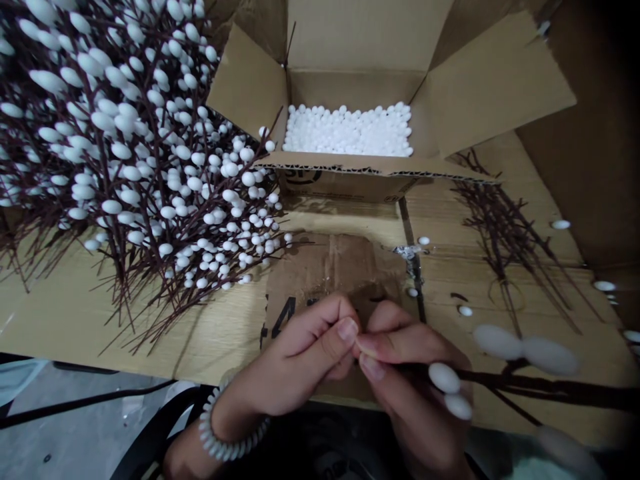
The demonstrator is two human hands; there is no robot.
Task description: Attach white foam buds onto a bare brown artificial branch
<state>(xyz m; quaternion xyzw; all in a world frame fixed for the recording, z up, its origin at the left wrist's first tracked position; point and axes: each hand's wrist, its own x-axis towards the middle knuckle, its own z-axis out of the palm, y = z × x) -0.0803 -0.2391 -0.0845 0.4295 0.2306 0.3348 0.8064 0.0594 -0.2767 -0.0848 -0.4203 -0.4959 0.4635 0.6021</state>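
On the near side of an open cardboard box (345, 187), my left hand (310, 357) and right hand (420, 380) meet at the fingertips above a flat cardboard piece (333, 260). My right hand is closed around a dark brown twig (545, 385) bearing white balls, which reaches out rightward, nearer to me than the box. My left thumb presses against its fingers; I cannot tell what they grip. A coiled bracelet (213, 433) rings my left wrist. Loose white balls (350, 131) cover the box's floor. Left of the box, a dense heap of white-tipped branches (125, 173) spreads. Right of it and nearer to me lie bare brown twigs (510, 240), with a few stray balls (465, 311) nearby.
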